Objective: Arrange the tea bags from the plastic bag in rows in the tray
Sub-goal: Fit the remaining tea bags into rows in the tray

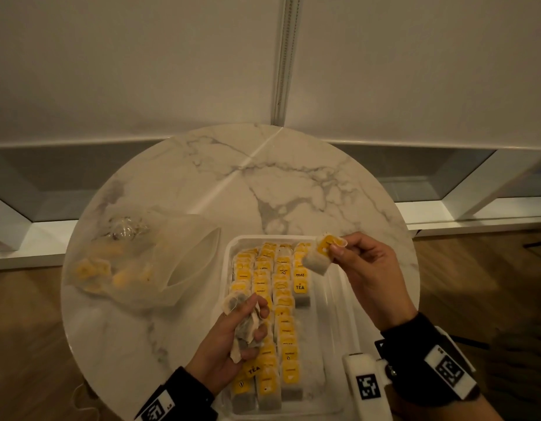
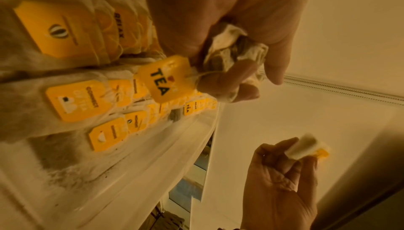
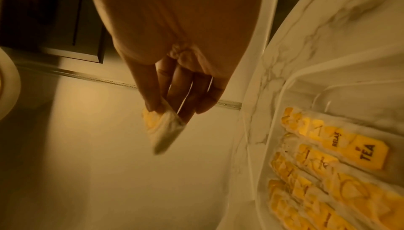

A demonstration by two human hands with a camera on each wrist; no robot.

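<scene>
Above the tray's [image 1: 339, 287] bare right side, right hand [image 1: 372, 275] pinches one tea bag [image 1: 319, 258]; left hand [image 1: 232, 338] clutches several.

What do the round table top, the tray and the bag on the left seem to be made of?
Table top: marble or a marble-look surface, smooth, white with grey veins; which one cannot be told.
Tray: probably thin clear plastic, glossy, since the veins show through its bare floor.
Plastic bag: thin, cloudy, crumpled film; yellow tea bag tags show dimly through it.
</scene>
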